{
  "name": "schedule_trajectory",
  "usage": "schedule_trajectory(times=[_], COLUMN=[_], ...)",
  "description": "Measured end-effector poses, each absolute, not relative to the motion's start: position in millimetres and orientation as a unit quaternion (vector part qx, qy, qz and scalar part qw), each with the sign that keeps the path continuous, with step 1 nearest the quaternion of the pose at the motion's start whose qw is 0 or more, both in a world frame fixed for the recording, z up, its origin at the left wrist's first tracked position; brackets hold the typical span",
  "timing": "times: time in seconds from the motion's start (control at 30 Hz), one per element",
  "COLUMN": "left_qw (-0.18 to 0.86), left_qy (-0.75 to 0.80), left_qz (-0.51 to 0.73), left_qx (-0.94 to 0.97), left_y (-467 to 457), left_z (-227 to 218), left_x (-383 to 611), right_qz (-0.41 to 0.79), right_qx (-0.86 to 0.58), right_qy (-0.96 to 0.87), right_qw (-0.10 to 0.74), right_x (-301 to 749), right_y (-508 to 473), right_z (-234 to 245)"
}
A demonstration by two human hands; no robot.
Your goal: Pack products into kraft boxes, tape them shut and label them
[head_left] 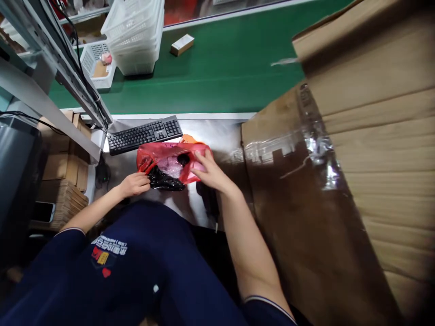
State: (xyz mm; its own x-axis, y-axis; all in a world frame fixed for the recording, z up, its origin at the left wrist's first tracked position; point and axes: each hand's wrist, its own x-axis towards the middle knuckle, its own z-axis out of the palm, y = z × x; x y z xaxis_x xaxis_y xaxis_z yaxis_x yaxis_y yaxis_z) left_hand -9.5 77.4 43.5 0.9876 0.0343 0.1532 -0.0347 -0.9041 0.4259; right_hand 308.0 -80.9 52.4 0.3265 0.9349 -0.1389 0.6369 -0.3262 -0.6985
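Observation:
A red plastic bag (pixel 146 154) lies on the metal worktop below the keyboard, its mouth spread towards me. Inside it show pink wrapped contents (pixel 170 166) with clear bubble wrap and a dark round spot. Black shiny plastic (pixel 166 181) hangs out along the bag's near edge. My left hand (pixel 136 184) is closed, its fingertips pinching the bag's left edge, where red meets black. On the right side of the bag rests my right hand (pixel 211 173), its fingers stretched and apart. An orange piece (pixel 188 138) peeks out behind the bag.
A black keyboard (pixel 146 135) sits just behind the bag. Beyond runs a green conveyor belt (pixel 224 68) carrying a small box (pixel 182 45) and stacked white baskets (pixel 136 45). A large open carton (pixel 288 190) rises on my right. A metal post (pixel 68 68) and folded cardboard (pixel 70 201) stand left.

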Motion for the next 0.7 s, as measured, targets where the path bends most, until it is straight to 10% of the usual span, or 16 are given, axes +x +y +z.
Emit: schedule_trajectory(times=[0.33,0.5,0.7], left_qw=[0.101,0.231,0.247], left_qy=[-0.031,0.068,0.224], left_qz=[0.248,0.254,-0.01], left_qx=[0.963,0.937,0.943], left_y=[73.0,70.4,82.3], left_z=[44.6,65.7,61.7], left_x=[-13.0,15.4,131.8], right_qz=[0.19,0.206,0.237], right_qx=[-0.845,-0.811,-0.783], right_qy=[-0.471,-0.512,-0.541], right_qw=[0.165,0.194,0.193], right_x=[268.4,280.9,288.3], right_y=[-32.5,-26.4,-31.1], right_z=[70.1,56.1,44.1])
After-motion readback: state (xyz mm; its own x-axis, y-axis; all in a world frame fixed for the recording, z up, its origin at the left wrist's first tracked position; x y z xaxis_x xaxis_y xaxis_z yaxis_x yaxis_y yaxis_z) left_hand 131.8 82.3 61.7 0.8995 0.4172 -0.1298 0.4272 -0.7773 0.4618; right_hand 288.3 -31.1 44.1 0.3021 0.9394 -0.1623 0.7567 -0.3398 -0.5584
